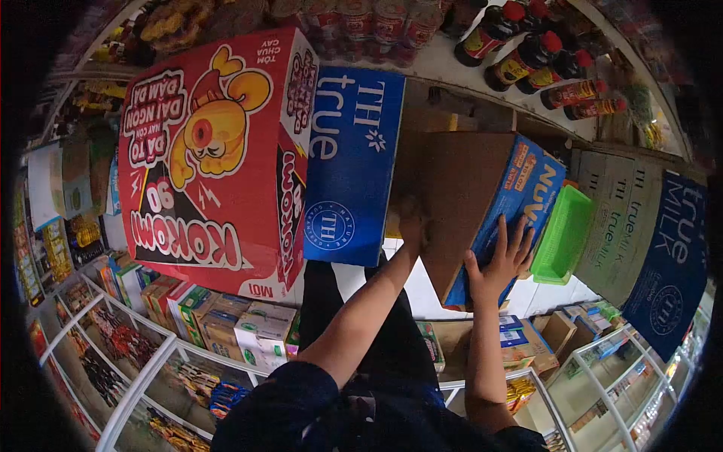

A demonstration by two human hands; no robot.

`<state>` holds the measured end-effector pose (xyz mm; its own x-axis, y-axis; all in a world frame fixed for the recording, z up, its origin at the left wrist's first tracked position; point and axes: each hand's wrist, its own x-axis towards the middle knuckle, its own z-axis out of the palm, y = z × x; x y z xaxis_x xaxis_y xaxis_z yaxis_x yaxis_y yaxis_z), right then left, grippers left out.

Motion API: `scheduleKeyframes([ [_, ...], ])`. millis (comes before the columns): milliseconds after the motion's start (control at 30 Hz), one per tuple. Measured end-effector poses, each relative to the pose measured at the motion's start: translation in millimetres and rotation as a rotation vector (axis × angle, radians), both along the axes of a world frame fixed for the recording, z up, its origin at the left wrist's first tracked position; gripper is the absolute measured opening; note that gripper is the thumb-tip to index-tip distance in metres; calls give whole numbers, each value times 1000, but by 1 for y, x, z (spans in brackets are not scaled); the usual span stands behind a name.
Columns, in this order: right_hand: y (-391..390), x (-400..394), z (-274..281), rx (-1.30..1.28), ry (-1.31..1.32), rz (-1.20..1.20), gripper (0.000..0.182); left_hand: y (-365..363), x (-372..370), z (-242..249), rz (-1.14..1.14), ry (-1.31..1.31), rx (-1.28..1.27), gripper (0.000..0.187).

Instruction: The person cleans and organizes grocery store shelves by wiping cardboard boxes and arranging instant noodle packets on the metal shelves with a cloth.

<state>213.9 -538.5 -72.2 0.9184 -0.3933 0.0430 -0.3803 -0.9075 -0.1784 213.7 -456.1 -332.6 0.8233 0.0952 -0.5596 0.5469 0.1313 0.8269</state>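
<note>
My right hand lies with fingers spread against the blue printed side of a Nuvi carton, whose plain brown face is turned left. My left hand reaches into the shadow between that carton and a blue TH true carton. Its fingers are dim and partly hidden, so I cannot make out whether they hold anything. The TH true carton stands between this shadowed gap and a large red Kokomi noodle carton.
A green plastic basket sits right of the Nuvi carton, beside a TH true milk carton. Dark sauce bottles with red caps line the shelf behind. Glass display cases and stacked boxes are close around my body.
</note>
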Motion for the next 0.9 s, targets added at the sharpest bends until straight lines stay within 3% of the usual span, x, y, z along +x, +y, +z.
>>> scheduleKeyframes([
  [33,-1,-1,-1,1,2,6,73,0,1,-1,-169,-149,215,31],
  [67,-3,-1,-2,12,-16,8,73,-1,2,0,-167,-148,217,31],
  [133,-3,-1,-2,23,-33,8,72,-3,39,86,-134,12,-222,50],
  [200,-2,0,-3,9,-44,0,72,-8,76,197,-135,-103,-237,40],
  [233,-1,0,-2,11,-43,-2,72,-16,78,190,-137,-101,-235,40],
  [300,-1,1,-2,11,-37,-10,72,-42,94,170,-112,-787,322,45],
  [333,0,1,-2,8,-37,-8,72,-44,107,167,-109,-787,321,45],
  [400,0,1,-3,1,-53,-1,73,-48,136,159,-233,-436,335,44],
  [500,3,2,-1,5,-24,-18,73,-52,137,42,-393,-580,527,37],
  [533,3,2,-1,2,-25,-11,73,-40,128,36,-390,-518,371,38],
  [567,4,2,-2,4,-25,-13,73,-22,114,36,-386,-456,212,40],
  [633,4,2,-2,1,-23,-13,73,2,85,68,-323,-200,269,31],
  [667,5,3,-1,1,-17,-14,73,7,66,71,-323,-199,266,31],
  [733,4,2,-2,4,-11,-19,73,15,38,75,-53,-190,5,34],
  [867,1,2,-4,2,-16,-19,74,4,30,100,-77,-144,14,39],
  [900,1,1,-3,5,-12,-23,74,1,46,143,-195,-91,23,40],
])
